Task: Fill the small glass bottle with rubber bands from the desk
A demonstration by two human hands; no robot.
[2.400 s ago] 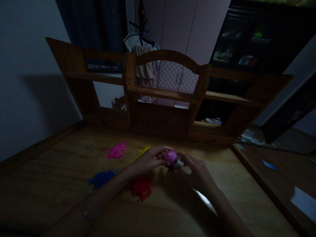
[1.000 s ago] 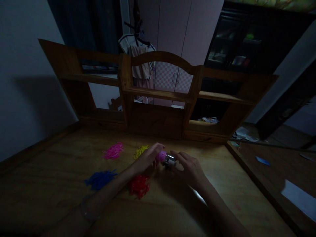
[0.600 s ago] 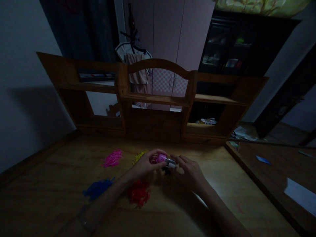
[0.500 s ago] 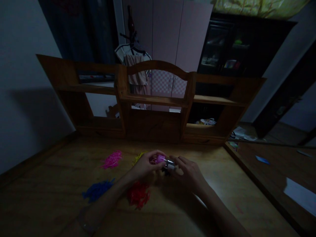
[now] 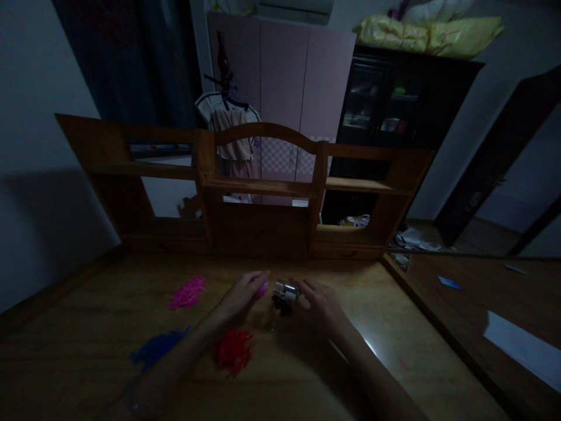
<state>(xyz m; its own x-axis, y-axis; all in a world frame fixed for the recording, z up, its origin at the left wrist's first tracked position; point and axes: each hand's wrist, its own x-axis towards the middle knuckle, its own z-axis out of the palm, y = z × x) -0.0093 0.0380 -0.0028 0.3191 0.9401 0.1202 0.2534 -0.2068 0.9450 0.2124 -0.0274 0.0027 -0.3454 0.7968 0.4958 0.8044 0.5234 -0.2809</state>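
Both my hands meet over the middle of the wooden desk [image 5: 109,316]. My left hand [image 5: 240,297] is curled around a small pink rounded piece [image 5: 262,287]. My right hand [image 5: 316,306] grips a small silvery cylinder with a dark part under it [image 5: 284,292]. The pink piece and the silvery part sit a small gap apart. Small heaps of thin coloured strips lie by my left arm: pink [image 5: 186,292], blue [image 5: 154,348] and red [image 5: 234,349]. The room is dim and fine detail is lost.
A wooden shelf unit [image 5: 263,187] stands along the back of the desk. A second dark table [image 5: 473,316] to the right carries a white sheet [image 5: 521,346] and a small blue card [image 5: 447,282]. Wardrobes and a dark cabinet stand behind.
The pink piece and the silvery cylinder, joined before, now sit slightly apart in separate hands. The camera tilted up, so the hands appear lower. The yellow heap is hidden behind my left hand.
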